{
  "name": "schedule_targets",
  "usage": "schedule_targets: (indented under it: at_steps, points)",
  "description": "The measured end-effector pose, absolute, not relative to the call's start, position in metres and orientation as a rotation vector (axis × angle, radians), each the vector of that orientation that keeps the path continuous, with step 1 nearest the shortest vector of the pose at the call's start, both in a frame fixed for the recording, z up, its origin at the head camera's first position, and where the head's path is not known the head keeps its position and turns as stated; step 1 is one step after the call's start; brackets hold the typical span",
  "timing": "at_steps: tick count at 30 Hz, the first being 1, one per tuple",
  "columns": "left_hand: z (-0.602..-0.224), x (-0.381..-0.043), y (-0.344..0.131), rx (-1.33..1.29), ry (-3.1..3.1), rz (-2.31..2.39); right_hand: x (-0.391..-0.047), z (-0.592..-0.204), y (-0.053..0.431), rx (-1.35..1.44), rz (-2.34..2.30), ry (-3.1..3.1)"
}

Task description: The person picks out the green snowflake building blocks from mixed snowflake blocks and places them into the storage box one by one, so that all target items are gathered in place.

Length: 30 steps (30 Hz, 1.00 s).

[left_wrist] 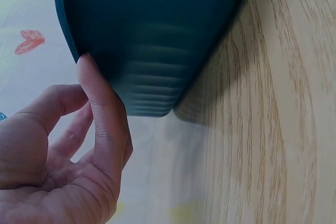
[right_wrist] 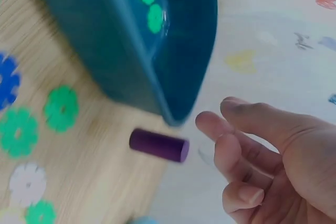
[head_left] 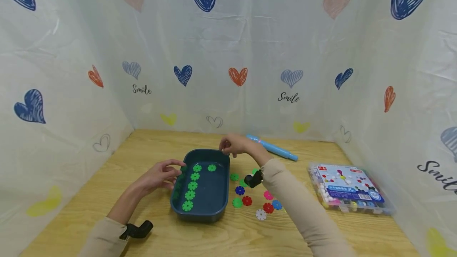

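A dark teal tray (head_left: 210, 213) stands on the table, with several green snowflake discs (head_left: 192, 185) in a column along its left side and one more at the far right. My left hand (head_left: 160, 175) is at the tray's left wall, a fingertip touching the rim in the left wrist view. By the far right corner is my right hand (head_left: 233, 145), its fingers bent and holding nothing in the right wrist view. There, a purple cylinder (right_wrist: 159, 145) shows between the tray's corner and the table edge; whether it rests on the table I cannot tell.
Loose snowflake discs in several colours, such as a dark blue one (head_left: 240, 190) and a white one (head_left: 261, 214), lie right of the tray. A light blue tube (head_left: 276, 150) lies at the back. At the right sits a clear plastic case (head_left: 351, 187) of parts.
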<state>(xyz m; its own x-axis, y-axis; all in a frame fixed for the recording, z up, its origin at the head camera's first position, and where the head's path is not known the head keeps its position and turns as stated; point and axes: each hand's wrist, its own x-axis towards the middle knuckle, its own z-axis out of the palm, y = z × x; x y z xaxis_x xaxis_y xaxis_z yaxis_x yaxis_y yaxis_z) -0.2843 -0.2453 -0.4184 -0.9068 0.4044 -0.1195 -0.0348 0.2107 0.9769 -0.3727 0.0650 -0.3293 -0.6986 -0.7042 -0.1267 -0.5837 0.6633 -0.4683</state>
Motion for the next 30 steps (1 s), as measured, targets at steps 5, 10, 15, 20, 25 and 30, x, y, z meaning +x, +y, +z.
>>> schedule_targets:
  at_steps: [5, 10, 15, 20, 25, 30]
  points:
    - [-0.417, -0.284, -0.247, 0.34, 2.152, 1.734, -0.36, -0.331, 0.095, -1.094, -0.522, 2.604]
    - [-0.419, -0.284, -0.247, 0.319, 2.154, 1.744, -0.349, -0.348, 0.12, -1.043, -0.499, 2.625]
    - [-0.422, -0.284, -0.244, 0.273, 2.155, 1.745, -0.347, -0.373, 0.144, -1.006, -0.549, 2.623]
    - [-0.425, -0.283, -0.243, 0.288, 2.161, 1.74, -0.347, -0.391, 0.165, -0.953, -0.526, 2.69]
    - [-0.424, -0.283, -0.243, 0.29, 2.148, 1.751, -0.347, -0.402, 0.178, -0.963, -0.512, 2.762]
    - [-0.423, -0.284, -0.242, 0.294, 2.139, 1.756, -0.349, -0.412, 0.184, -0.959, -0.574, 2.784]
